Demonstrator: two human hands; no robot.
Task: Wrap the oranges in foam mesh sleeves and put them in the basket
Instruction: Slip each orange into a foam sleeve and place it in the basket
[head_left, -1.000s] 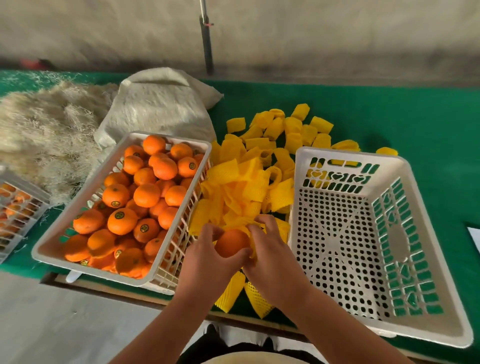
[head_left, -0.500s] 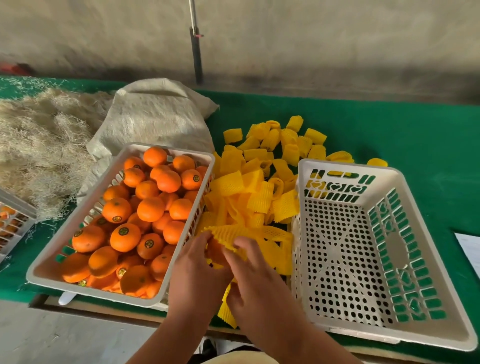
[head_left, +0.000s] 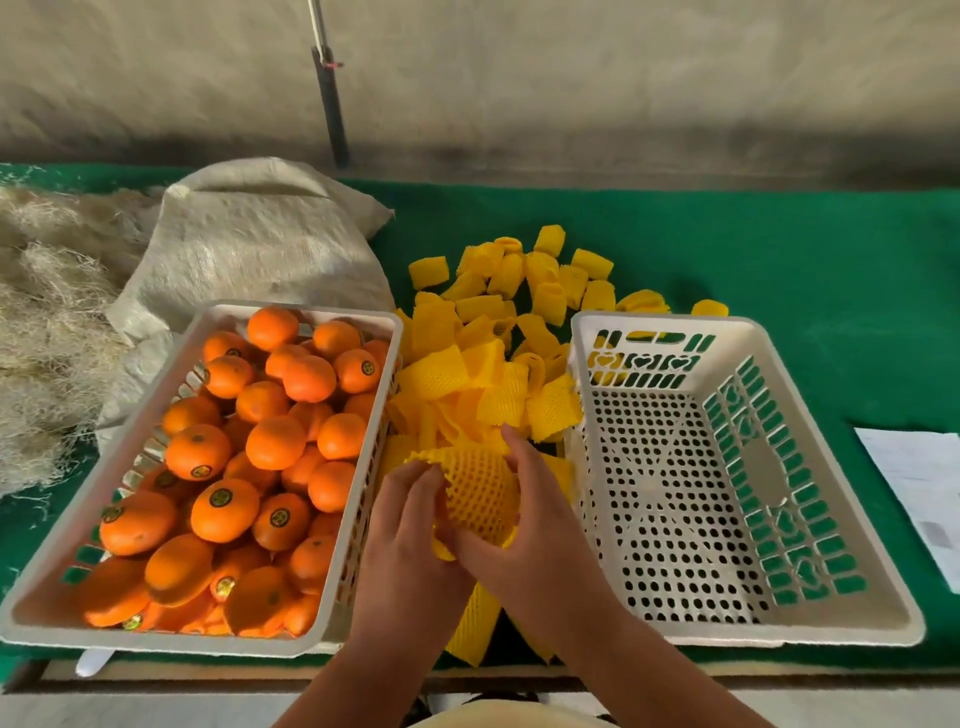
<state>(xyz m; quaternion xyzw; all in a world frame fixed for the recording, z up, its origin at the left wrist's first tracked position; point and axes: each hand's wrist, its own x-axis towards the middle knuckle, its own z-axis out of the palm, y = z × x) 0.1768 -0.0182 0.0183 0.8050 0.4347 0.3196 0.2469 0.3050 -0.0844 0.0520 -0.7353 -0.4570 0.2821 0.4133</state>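
Both hands met low between the two baskets: the left hand and the right hand had their fingers curled around a single yellow foam mesh sleeve, stretched round over what it covered; the orange inside could not be made out through the netting. This bundle sat above the near end of the heap of loose yellow sleeves lying on the green table cover. To the left stood the white basket of oranges, its fruit piled high, many carrying a small round dark-and-yellow sticker whose print was too small to read. To the right stood the perforated white basket, holding nothing, with heart-shaped cut-outs in its far wall. A woven sack and a mass of straw-like fibre lay behind the fruit, and a sheet of paper at the right edge bore blurred, unreadable print.
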